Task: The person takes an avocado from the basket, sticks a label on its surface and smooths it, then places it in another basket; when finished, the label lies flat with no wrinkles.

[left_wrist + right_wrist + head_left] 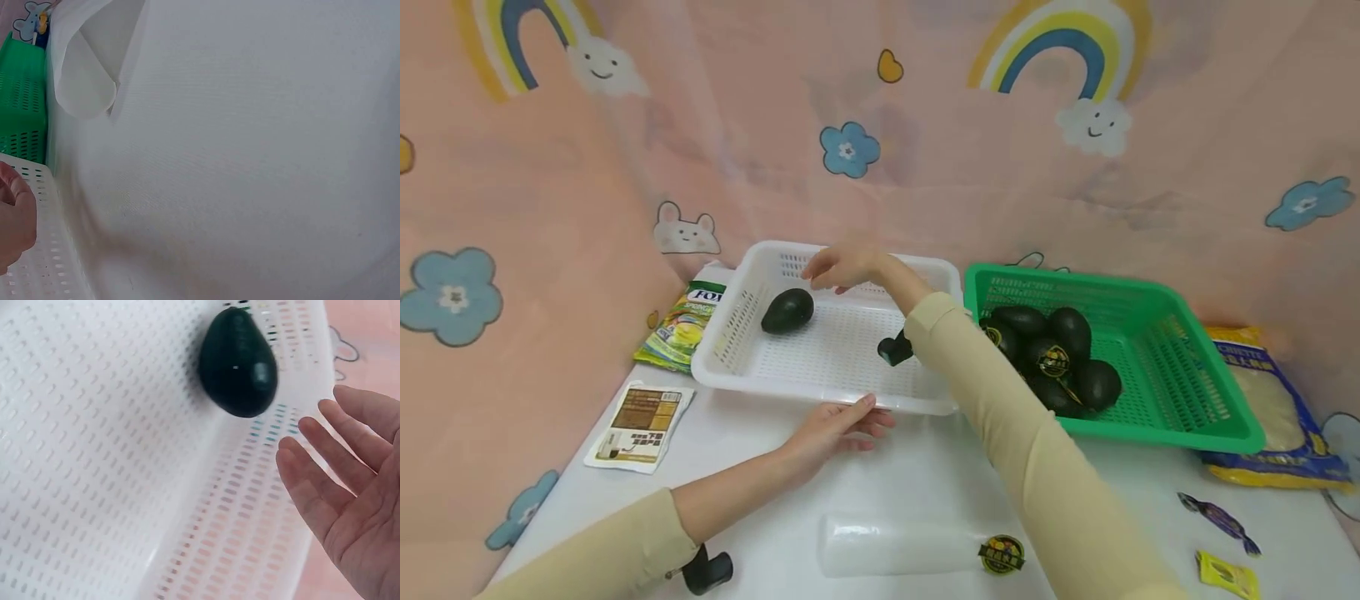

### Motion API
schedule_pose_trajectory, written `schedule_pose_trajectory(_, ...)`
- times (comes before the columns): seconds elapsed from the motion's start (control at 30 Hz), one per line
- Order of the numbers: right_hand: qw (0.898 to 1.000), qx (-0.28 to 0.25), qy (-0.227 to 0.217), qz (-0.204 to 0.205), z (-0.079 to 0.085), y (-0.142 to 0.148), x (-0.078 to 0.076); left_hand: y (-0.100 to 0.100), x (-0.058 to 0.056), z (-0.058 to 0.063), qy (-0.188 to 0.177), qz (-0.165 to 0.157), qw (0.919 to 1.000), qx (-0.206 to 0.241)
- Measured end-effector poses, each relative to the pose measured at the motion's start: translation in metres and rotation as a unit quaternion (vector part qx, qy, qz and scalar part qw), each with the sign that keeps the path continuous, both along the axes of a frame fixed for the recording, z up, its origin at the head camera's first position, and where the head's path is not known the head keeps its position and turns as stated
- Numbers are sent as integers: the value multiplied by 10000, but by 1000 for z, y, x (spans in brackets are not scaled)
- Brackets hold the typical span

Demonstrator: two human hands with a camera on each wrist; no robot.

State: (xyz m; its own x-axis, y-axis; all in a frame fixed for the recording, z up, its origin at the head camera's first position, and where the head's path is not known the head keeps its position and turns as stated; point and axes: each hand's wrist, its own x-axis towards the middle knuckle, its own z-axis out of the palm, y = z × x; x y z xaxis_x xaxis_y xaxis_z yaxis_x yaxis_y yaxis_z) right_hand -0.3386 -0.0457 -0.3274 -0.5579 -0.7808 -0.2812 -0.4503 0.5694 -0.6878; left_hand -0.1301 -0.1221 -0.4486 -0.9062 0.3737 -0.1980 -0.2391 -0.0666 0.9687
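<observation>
One dark green avocado (787,311) lies at the left end of the white perforated basket (827,397). Just up and right of it, my right hand (847,263) hovers over the basket's back part. In the right wrist view the right hand (356,475) holds nothing, its fingers extended and apart from the avocado (237,365). My left hand (831,433) is at the basket's front side, its thumb at the rim and its fingers loosely extended outside. The left wrist view catches only part of a hand (15,219) beside the white basket (47,250).
To the right, a green basket (1150,442) holds several dark avocados (1097,385). Bagged goods (1273,408) lie beyond it. A green packet (681,325) and a white pouch (640,427) are at the left. In front lies a clear plastic roll (895,546); wrapped sweets (1225,573) are front right.
</observation>
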Motion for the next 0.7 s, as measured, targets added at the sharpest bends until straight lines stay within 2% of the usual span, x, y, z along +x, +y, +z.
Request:
schedule_pose_trajectory(0.07,9990,344,148,235,-16,-6,-4,1,0,0,-50,-77,9999,128)
schedule_pose_trajectory(0.17,9955,587,373,637,-34,-14,-6,1,-1,0,-155,-134,9995,232)
schedule_pose_trajectory(0.27,9943,509,405,842,-46,-19,-4,1,0,0,-234,-149,9993,240)
schedule_pose_trajectory(0.37,9952,277,329,880,-52,-23,-1,1,0,1,-230,-177,9993,229)
schedule_pose_trajectory(0.47,9967,158,-45,797,-58,-27,5,1,0,1,-204,-209,9993,240)
schedule_pose_trajectory(0.6,9933,394,-812,719,-68,-33,13,0,-1,1,-200,-243,9992,240)
schedule_pose_trajectory(0.7,9902,501,-1036,793,-73,-36,17,0,-2,1,-208,-254,9992,212)
